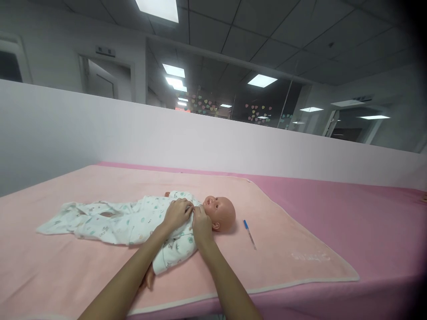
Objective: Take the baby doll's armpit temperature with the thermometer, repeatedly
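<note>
Watching left hand and right hand, curled nearly closed, touching the chest of a printed cloth suit; I can't tell what's pinched. Doll lies beneath both, smooth round head right, on fuzzy pink blanket.

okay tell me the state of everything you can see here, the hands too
Doll: lying on its back
Outfit: on the doll; any neck fastening is hidden by the hands
Left hand: fingers bent at the collar, grip unclear
Right hand: fingers bent at the collar, grip unclear
Blue-ended stick: lying on the blanket
Blanket: spread out
Ceiling light: lit
</note>
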### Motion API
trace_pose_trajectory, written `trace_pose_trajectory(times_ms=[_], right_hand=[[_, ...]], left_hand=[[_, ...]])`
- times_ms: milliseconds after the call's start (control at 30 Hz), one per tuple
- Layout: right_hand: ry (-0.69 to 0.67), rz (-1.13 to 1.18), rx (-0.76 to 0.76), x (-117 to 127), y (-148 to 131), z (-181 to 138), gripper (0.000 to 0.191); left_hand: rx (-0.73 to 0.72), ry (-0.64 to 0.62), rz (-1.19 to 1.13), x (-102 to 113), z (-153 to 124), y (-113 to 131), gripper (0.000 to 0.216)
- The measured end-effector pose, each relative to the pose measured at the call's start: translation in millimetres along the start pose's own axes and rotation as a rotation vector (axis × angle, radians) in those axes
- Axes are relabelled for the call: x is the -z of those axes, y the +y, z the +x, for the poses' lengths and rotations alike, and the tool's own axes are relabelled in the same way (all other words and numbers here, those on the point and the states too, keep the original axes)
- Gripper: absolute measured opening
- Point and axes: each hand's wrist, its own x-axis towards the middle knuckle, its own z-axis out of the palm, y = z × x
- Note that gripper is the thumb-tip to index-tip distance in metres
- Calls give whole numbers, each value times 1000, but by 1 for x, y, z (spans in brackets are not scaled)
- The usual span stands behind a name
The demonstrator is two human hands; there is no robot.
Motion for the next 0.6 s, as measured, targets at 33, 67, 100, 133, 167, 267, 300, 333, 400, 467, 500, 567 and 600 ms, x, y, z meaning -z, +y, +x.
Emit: trace_pose_trajectory(times_ms=[33, 67, 100, 133, 167, 267, 300, 333, 400, 467, 500, 567, 600], right_hand=[[-2, -4, 6, 0, 0, 0, 20], [-1, -7, 10, -1, 0, 0, 21], [3, -9, 14, -2, 0, 0, 22], [8, -9, 21, -2, 1, 0, 22], [15, -9, 29, -3, 1, 0, 22], [46, -2, 62, -6, 2, 0, 23], [59, 5, 67, -6, 2, 0, 23], [74, 17, 66, -6, 2, 0, 23], [102, 56, 48, -5, 2, 0, 22], [127, 102, 10, -2, 1, 1, 23], [136, 123, -12, 0, 0, 1, 24], [152, 161, -49, 3, 0, 1, 24], [161, 182, -60, 4, 0, 1, 23]], left_hand=[[8, -11, 2, 0, 1, 0, 31], [21, -20, -1, 0, 2, 0, 31], [35, -28, -7, -1, 3, -1, 30], [51, -31, -12, -2, 5, -1, 30], [66, -31, -16, -3, 6, -2, 30], [89, -30, -35, -5, 9, -4, 30], [86, -31, -45, -6, 9, -4, 30], [80, -32, -58, -6, 9, -5, 30], [61, -32, -89, -6, 9, -6, 31], [37, -23, -135, -5, 8, -7, 32], [22, -16, -164, -5, 7, -7, 32], [-8, 1, -227, -3, 4, -6, 32], [-26, 8, -254, -2, 3, -6, 32]])
